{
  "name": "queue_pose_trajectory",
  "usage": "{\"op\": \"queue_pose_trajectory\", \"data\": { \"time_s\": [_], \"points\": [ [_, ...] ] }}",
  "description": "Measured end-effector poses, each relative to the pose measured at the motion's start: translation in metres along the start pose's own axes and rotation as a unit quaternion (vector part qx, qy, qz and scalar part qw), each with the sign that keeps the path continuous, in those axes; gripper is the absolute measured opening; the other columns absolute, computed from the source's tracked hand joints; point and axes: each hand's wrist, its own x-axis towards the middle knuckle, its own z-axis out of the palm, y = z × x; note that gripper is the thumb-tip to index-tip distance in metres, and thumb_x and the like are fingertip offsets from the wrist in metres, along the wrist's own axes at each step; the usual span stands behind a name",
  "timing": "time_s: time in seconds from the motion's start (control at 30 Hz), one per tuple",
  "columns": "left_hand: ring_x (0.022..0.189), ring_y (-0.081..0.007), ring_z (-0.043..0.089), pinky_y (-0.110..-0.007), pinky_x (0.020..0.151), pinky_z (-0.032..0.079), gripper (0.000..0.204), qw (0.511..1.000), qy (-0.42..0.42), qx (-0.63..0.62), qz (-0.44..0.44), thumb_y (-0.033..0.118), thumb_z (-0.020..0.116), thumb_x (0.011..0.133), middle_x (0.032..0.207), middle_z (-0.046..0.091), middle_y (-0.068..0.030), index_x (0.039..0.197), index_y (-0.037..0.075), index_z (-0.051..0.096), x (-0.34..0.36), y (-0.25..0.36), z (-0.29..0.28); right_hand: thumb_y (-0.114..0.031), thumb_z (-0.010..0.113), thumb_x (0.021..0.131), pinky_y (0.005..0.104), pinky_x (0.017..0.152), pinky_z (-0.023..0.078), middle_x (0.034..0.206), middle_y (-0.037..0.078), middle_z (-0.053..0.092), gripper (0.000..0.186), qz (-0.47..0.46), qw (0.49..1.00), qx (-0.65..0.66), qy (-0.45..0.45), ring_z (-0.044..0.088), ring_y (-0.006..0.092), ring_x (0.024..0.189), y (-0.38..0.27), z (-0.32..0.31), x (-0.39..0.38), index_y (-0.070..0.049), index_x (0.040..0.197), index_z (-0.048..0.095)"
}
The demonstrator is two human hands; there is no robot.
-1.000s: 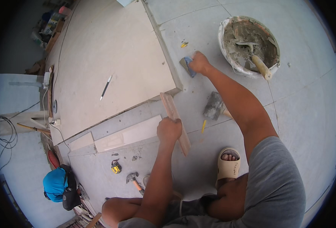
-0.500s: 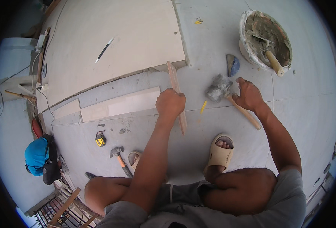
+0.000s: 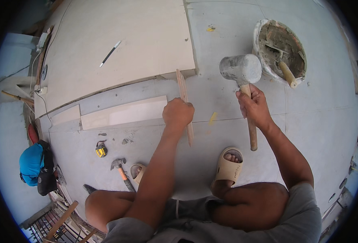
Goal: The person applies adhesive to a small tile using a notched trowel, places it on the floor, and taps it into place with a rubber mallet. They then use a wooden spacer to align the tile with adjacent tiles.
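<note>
Left hand (image 3: 179, 112) on a narrow strip (image 3: 181, 84), right hand (image 3: 255, 106) on a mallet (image 3: 240, 69)

A tape measure (image 3: 101, 150) lies near a claw hammer (image 3: 121, 171), with a pale tile piece (image 3: 124, 112) beyond. The left hand is clenched round the narrow strip, its far end by the corner of the raised slab (image 3: 126, 52); whether they touch cannot be told. Next, the right hand clasps the mallet's handle. Rightmost, a bucket (image 3: 256, 35) contains mortar (image 3: 282, 38) and a trowel (image 3: 287, 73).

Pale grey tiled floor (image 3: 322, 129), low raised beige platform (image 3: 146, 32), dark barred grille (image 3: 45, 224) at lower left, soft light
</note>
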Motion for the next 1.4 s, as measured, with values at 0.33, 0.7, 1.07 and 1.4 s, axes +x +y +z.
{"op": "queue_pose_trajectory", "data": {
  "time_s": [0.33,0.7,1.07,1.4],
  "points": [
    [0.093,-0.0421,0.068,-0.046,0.086,0.054,0.044,1.0,0.019,0.002,0.014,0.033,0.061,0.084,0.098,0.069,-0.0284,0.096,-0.008,0.069,0.003,-0.002,0.003,-0.031,0.064,0.092,0.0458,0.069,0.052,0.079,0.022,0.066,0.036,-0.031,0.952,-0.28,0.125,0.066,0.0403,0.073,0.016,-0.004,0.037,0.003,0.103,0.057],
    [0.094,-0.0382,0.069,-0.045,0.086,0.054,0.042,1.0,0.005,0.025,-0.014,0.035,0.06,0.086,0.098,0.071,-0.0229,0.103,-0.002,0.07,0.005,-0.004,0.002,-0.029,0.066,0.09,0.0495,0.09,0.048,0.106,0.03,0.065,0.042,-0.087,0.886,-0.367,0.27,0.06,0.049,0.104,0.053,-0.08,0.086,0.002,0.118,0.061],
    [0.089,-0.0422,0.069,-0.047,0.084,0.054,0.043,1.0,0.015,0.003,-0.007,0.033,0.06,0.084,0.091,0.07,-0.027,0.095,-0.007,0.069,0.005,-0.006,0.006,-0.033,0.063,0.092,0.0351,0.062,0.049,0.076,0.01,0.058,0.03,0.054,0.933,0.06,0.35,0.06,0.0202,0.067,0.031,-0.208,0.122,-0.004,0.091,0.059],
    [0.087,-0.043,0.068,-0.048,0.082,0.054,0.041,1.0,0.002,0.012,0.0,0.033,0.059,0.085,0.089,0.07,-0.0265,0.094,-0.006,0.07,0.004,-0.005,0.002,-0.025,0.068,0.094,0.0311,0.067,0.056,0.098,0.009,0.062,0.025,-0.064,0.881,0.453,0.12,0.061,0.0191,0.079,0.016,-0.123,0.154,-0.004,0.104,0.057]
  ]
}}
